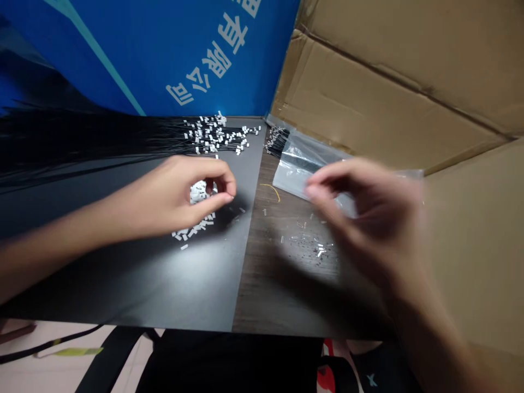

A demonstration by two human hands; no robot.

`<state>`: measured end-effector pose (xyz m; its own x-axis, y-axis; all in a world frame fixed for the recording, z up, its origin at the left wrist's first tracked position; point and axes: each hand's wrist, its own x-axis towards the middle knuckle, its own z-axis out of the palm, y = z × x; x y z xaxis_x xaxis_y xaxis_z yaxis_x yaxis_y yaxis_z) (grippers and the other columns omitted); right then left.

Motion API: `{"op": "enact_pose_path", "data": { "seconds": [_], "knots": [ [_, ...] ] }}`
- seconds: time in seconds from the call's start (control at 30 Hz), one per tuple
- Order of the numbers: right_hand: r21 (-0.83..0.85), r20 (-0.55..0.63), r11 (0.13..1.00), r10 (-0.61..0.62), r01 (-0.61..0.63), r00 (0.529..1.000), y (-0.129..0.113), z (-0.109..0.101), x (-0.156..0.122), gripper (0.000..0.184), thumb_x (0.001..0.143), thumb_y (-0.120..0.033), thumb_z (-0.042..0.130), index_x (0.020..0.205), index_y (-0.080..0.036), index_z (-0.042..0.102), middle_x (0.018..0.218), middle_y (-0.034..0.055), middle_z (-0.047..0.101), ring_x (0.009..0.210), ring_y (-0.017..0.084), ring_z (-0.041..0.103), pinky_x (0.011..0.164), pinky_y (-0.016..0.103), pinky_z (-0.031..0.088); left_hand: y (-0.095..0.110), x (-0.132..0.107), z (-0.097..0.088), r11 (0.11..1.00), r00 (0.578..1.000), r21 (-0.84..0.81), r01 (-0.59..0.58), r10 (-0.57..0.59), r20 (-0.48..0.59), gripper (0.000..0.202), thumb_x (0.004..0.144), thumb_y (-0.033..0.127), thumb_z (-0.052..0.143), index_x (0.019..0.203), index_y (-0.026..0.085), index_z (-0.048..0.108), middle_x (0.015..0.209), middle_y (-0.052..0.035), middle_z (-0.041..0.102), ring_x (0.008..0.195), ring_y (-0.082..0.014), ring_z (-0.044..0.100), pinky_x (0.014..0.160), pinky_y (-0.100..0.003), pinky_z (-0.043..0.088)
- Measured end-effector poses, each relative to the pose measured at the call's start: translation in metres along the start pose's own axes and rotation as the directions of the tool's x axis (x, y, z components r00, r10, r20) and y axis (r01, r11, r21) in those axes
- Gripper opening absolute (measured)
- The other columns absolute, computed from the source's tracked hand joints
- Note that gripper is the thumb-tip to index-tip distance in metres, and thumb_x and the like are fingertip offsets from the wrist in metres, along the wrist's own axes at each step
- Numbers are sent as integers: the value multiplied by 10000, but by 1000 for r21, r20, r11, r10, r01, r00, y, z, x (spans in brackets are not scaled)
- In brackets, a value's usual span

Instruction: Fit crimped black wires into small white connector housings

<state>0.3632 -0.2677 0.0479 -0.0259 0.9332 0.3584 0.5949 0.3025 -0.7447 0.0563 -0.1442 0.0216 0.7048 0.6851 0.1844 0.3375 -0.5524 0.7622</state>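
My left hand (174,191) hovers over a pile of small white pieces (199,191), its thumb and forefinger tips pinched together. Whatever may be between those fingertips is too small to make out. To the right, my right hand (368,213) is raised above the wood-grain surface, smeared by motion. Its thumb and forefinger also meet in a pinch, and I cannot make out anything in it. Beyond the left hand lies a bundle of black wires (155,134) with white ends (208,134). A clear plastic bag (292,176) of dark wires with metal tips (277,137) lies behind the right hand.
Tiny clear and white bits (320,250) are scattered on the wood-grain surface (262,295), near a thin yellow strand (272,189). A grey mat (192,300) covers the left side. A blue panel (155,49) and cardboard walls (347,93) enclose the back and right.
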Motion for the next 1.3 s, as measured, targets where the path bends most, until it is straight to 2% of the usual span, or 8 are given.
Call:
{"op": "enact_pose_path", "data": {
  "seconds": [0.03, 0.13, 0.3, 0.57, 0.67, 1.0, 1.17, 1.3],
  "knots": [
    [54, 20, 999, 4, -5, 1000, -1, 11, -5, 72, 1132, -223, 908, 1099, -287, 917, 1101, 66, 925, 974, 262, 846, 930, 442, 748, 9, -5, 11, 992, 999, -126, 31, -35, -31, 175, 1056, 383, 854, 947, 246, 850, 894, -36, 849, 833, -233, 768, 804, -334, 565],
    [239, 100, 967, 64, -86, 993, 3, 43, -18, 116, 1083, -190, 892, 1004, -271, 914, 984, 34, 924, 871, 226, 826, 837, 401, 707, 26, -21, 49, 870, 974, -439, 223, -215, 68, 100, 996, 309, 876, 972, 215, 849, 877, -42, 857, 795, -211, 816, 780, -295, 655],
    [375, 133, 917, 92, -136, 987, 9, 61, -33, 122, 1065, -159, 923, 1001, -262, 935, 952, 27, 922, 852, 199, 834, 813, 351, 693, 28, -38, 83, 717, 930, -615, 330, -360, 78, 105, 939, 276, 957, 984, 195, 908, 889, -59, 885, 810, -182, 836, 768, -233, 686],
    [472, 295, 809, 229, -350, 928, 7, 57, -38, 157, 1020, -346, 1109, 995, -271, 974, 947, 40, 947, 840, 216, 858, 831, 364, 732, 19, -54, 86, 719, 949, -652, 239, -314, 2, 59, 984, 262, 1005, 967, 236, 954, 899, -38, 874, 801, -158, 854, 764, -167, 701],
    [511, 325, 768, 243, -386, 914, 7, 57, -37, 208, 989, -357, 1149, 976, -259, 966, 917, 33, 942, 827, 205, 864, 814, 342, 735, 21, -55, 81, 721, 954, -642, 261, -293, 59, 64, 973, 226, 1026, 979, 256, 969, 909, -32, 885, 811, -162, 868, 768, -161, 706],
    [469, 181, 864, 109, -183, 977, 7, 58, -44, 175, 1004, -174, 1107, 998, -235, 943, 945, 13, 957, 803, 170, 883, 800, 275, 740, 27, -55, 74, 759, 956, -594, 266, -289, 58, 88, 975, 172, 1010, 991, 256, 988, 947, -32, 913, 828, -178, 902, 793, -171, 737],
    [370, 157, 926, 12, -70, 988, 4, 56, -45, 161, 1023, -100, 1049, 1047, -205, 930, 978, 2, 943, 850, 135, 854, 871, 250, 694, 27, -54, 73, 820, 983, -561, 115, -176, -57, 148, 1035, 119, 977, 1017, 266, 987, 978, -35, 929, 864, -181, 915, 792, -181, 742],
    [404, 356, 862, 160, -306, 921, -2, 48, -39, 147, 1074, -245, 1045, 1019, -202, 915, 945, -3, 900, 850, 144, 812, 745, 231, 619, 26, -52, 74, 917, 981, -390, -89, 13, -196, 259, 1061, 42, 909, 1069, 289, 987, 1011, -14, 943, 869, -168, 906, 803, -198, 727]
  ]
}}
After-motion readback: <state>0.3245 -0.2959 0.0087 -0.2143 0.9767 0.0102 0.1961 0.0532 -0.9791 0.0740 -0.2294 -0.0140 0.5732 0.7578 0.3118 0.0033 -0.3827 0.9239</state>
